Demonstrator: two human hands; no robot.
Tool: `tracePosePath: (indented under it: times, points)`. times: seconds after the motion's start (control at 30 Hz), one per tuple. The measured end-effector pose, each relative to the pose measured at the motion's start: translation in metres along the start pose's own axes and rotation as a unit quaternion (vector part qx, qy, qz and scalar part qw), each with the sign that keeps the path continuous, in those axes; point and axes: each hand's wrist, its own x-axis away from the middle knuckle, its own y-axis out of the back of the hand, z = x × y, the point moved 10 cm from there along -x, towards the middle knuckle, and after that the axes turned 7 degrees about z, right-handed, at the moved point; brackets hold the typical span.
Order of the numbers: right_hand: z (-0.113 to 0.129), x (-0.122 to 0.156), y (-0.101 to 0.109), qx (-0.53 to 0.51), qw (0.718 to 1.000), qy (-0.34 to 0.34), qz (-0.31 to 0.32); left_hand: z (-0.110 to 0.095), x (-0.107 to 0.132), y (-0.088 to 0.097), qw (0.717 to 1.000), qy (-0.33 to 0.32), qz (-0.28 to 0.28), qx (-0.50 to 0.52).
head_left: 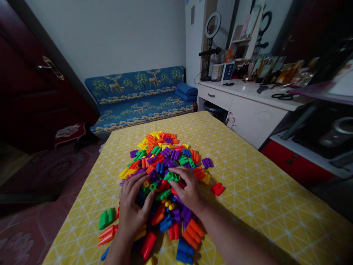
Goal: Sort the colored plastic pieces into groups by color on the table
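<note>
A heap of colourful plastic building blocks (pixel 162 162), each shaped like joined tubes, lies on the yellow tablecloth (pixel 237 195). My right hand (pixel 189 191) pinches a green block (pixel 171 177) between thumb and fingers, just over the middle of the heap. On the heap's left side rests my left hand (pixel 132 202), its thumb and fingers apart and curved around loose blocks. Close to its thumb is another green block (pixel 153 186). Orange blocks (pixel 193 233) and a red block (pixel 149 244) lie nearer to me, between my forearms.
A red block (pixel 218 189) and a purple block (pixel 207 162) lie apart on the right. Beyond the table stands a blue patterned sofa (pixel 143 99). A white dressing table (pixel 248 114) with bottles and a ring light (pixel 213 25) is at the right, a dark red door (pixel 35 73) at the left.
</note>
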Motion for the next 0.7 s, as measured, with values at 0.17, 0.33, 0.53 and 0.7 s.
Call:
tracePosePath:
  times: [0.17,0.33,0.53,0.7]
  points:
    - [0.018,0.003,0.002,-0.046,0.999,0.025,0.010,-0.016,0.002,0.000,0.998,-0.045,0.012,-0.032]
    - [0.036,0.006,-0.006,-0.027,0.997,0.068,0.031,-0.028,0.002,-0.016,0.991,-0.092,0.067,-0.070]
    - [0.011,0.003,0.000,0.035,0.999,-0.003,-0.009,-0.004,0.001,0.010,0.998,-0.015,-0.023,-0.051]
    - [-0.017,0.002,0.020,0.016,0.995,-0.048,-0.085,0.075,0.017,0.054,0.970,0.211,-0.097,-0.078]
